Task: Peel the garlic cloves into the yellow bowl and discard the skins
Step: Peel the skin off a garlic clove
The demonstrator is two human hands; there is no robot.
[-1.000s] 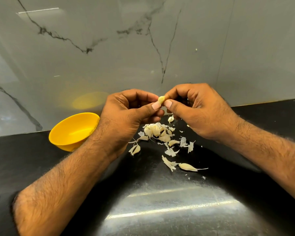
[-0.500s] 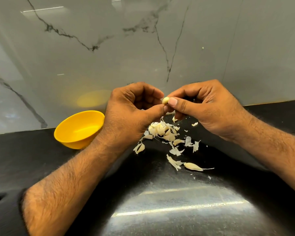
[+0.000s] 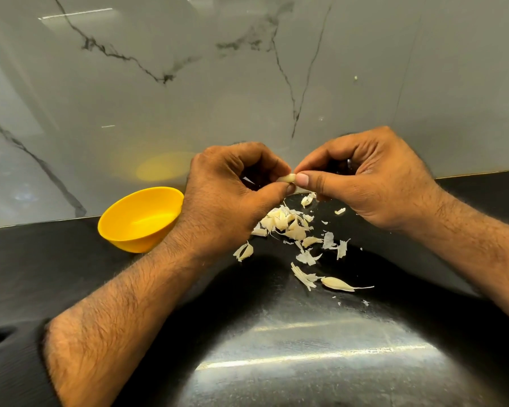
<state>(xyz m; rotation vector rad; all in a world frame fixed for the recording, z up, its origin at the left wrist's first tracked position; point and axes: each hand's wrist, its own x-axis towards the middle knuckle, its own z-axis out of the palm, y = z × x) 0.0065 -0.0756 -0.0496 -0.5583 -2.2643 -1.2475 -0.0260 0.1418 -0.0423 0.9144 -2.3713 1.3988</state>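
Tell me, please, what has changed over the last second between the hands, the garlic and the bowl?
Little changed. Both hands, left hand and right hand, still pinch the garlic clove between them; the clove has turned from upright to lying sideways. A small skin flake now lies under the right hand. The yellow bowl and the skin pile stayed put.

We find no writing, label, brand or number that we can read anywhere here. The yellow bowl (image 3: 140, 220) shows us plain sides, and the marble wall (image 3: 247, 83) carries only dark veins.
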